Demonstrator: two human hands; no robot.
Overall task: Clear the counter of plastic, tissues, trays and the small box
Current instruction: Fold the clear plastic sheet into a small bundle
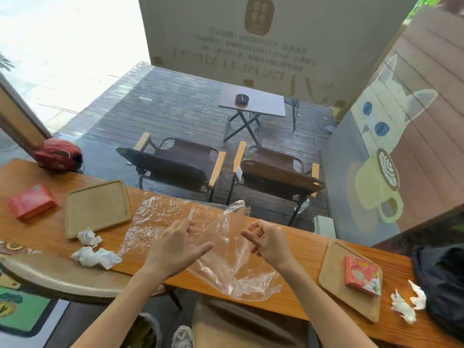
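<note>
Lying under both hands (175,247): plastic sheet (155,217).

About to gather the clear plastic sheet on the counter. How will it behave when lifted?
The plastic sheet is probably very floppy: it lies crinkled and folded, with one edge hanging over the counter. It looks thin and transparent, so likely almost weightless and apt to cling or slide. Bunching it between the left hand and right hand may work better than lifting one corner.

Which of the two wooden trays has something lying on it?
The right tray, near the right hand: a red packet lies on it. The left tray is bare.
</note>
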